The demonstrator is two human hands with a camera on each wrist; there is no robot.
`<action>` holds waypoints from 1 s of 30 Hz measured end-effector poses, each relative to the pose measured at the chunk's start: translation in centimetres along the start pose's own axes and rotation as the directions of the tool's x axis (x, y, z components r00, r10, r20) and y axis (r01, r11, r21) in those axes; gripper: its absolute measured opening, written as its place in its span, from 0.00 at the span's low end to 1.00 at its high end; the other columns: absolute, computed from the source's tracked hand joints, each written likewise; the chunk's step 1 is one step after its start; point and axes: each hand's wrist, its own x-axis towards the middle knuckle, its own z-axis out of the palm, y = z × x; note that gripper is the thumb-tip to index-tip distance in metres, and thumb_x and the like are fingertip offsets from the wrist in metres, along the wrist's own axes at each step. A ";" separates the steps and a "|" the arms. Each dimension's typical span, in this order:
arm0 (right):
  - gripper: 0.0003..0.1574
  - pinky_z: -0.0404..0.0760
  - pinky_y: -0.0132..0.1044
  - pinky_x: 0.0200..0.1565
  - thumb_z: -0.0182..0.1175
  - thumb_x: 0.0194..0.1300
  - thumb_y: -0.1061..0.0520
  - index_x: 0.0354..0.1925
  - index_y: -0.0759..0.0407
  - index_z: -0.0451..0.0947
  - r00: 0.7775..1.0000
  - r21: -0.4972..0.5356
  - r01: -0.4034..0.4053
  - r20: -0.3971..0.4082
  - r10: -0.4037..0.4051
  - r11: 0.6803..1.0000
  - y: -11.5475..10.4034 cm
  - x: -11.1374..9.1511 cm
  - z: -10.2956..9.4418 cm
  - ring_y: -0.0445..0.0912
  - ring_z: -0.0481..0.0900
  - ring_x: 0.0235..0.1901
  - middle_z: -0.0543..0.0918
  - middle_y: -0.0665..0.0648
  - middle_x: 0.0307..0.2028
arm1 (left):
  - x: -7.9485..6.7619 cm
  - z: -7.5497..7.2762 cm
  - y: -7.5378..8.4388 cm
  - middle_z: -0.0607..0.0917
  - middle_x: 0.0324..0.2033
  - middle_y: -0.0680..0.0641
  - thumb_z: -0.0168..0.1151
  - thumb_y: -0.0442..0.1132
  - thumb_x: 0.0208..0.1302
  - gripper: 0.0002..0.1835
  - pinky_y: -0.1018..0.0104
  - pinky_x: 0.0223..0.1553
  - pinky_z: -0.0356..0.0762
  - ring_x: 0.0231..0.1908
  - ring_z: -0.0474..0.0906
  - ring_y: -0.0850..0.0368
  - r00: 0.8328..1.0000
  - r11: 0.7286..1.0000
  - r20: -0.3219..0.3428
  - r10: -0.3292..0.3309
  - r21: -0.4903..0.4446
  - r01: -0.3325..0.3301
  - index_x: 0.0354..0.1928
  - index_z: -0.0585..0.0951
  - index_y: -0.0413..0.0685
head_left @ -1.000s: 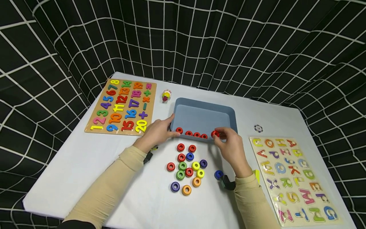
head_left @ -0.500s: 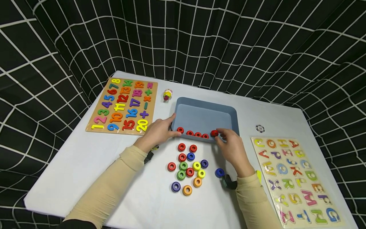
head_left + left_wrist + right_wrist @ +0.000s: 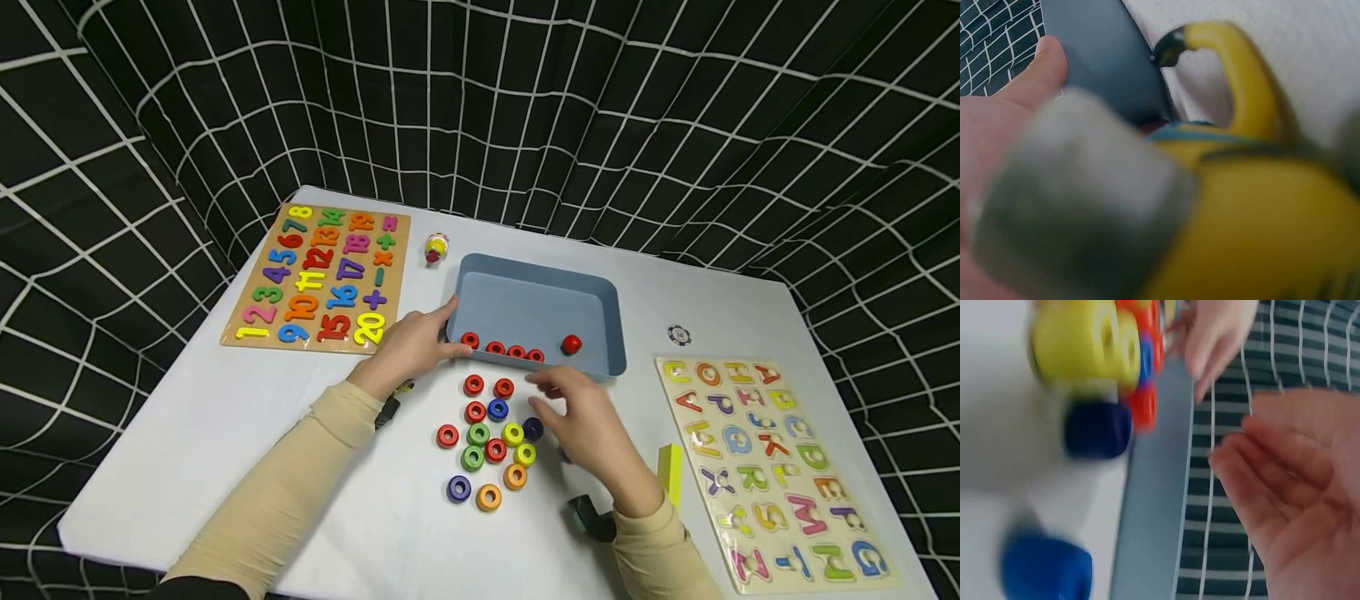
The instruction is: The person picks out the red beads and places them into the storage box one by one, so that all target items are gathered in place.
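Observation:
My left hand (image 3: pixel 411 352) holds the near-left corner of a blue-grey tray (image 3: pixel 528 304), its thumb at the near wall and a finger along the left wall. Inside, several red rings (image 3: pixel 516 353) line the near wall; another red ring (image 3: pixel 572 344) lies apart on the tray floor, toward the right. My right hand (image 3: pixel 588 421) hovers in front of the tray, fingers bent loosely and nothing between them. Its thumb is close to a dark purple ring (image 3: pixel 533 428). A blue ring (image 3: pixel 1047 569) shows in the right wrist view, mostly hidden by the hand in the head view.
Loose rings in red, green (image 3: pixel 477 434), yellow (image 3: pixel 513 434) and orange (image 3: pixel 489 497) lie before the tray. A number board (image 3: pixel 318 279) is at left, a letter board (image 3: pixel 776 475) at right. Around them are a yellow bar (image 3: pixel 670 475), a chip (image 3: pixel 678 335) and a figurine (image 3: pixel 436 248).
My right hand has let go of the red ring in the tray and come back toward me, beside the loose rings. The left hand stays at the tray's corner.

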 end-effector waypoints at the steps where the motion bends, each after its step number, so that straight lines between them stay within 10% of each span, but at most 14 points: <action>1: 0.16 0.80 0.44 0.45 0.67 0.60 0.58 0.48 0.54 0.82 0.999 0.008 0.018 0.045 -0.019 1.000 -0.6 -0.5 0.4 0.46 0.82 0.42 0.83 0.52 0.44 | 0.0 0.0 0.0 0.77 0.24 0.43 0.62 0.67 0.55 0.50 0.64 0.20 0.65 0.23 0.69 0.53 1.000 1.000 0.000 0.001 0.000 -0.001 0.76 0.52 0.60; 6: 0.13 0.79 0.36 0.45 0.70 0.57 0.56 0.42 0.50 0.83 0.976 -0.021 0.100 0.196 -0.094 0.995 -2.3 -2.2 2.5 0.38 0.78 0.40 0.82 0.44 0.40 | -0.1 0.1 -0.2 0.77 0.23 0.44 0.61 0.67 0.56 0.50 0.64 0.19 0.65 0.23 0.70 0.53 1.000 1.000 -0.002 0.009 -0.001 -0.009 0.76 0.52 0.59; 16: 0.15 0.78 0.36 0.46 0.76 0.48 0.55 0.35 0.55 0.84 0.958 -0.199 0.284 0.084 -0.273 0.938 -1.8 -3.0 4.3 0.44 0.74 0.42 0.78 0.51 0.42 | -0.1 0.1 -0.2 0.79 0.30 0.41 0.61 0.68 0.56 0.50 0.63 0.20 0.66 0.26 0.71 0.52 1.000 1.000 0.007 -0.013 -0.003 0.013 0.76 0.52 0.60; 30: 0.21 0.81 0.41 0.43 0.70 0.54 0.63 0.48 0.54 0.80 0.994 -0.054 0.084 -0.063 -0.088 0.995 0.6 -1.7 -0.1 0.45 0.82 0.41 0.82 0.50 0.42 | 0.0 0.0 0.0 0.76 0.22 0.44 0.61 0.67 0.56 0.50 0.64 0.20 0.65 0.23 0.69 0.53 1.000 1.000 0.004 -0.003 -0.001 0.003 0.76 0.52 0.59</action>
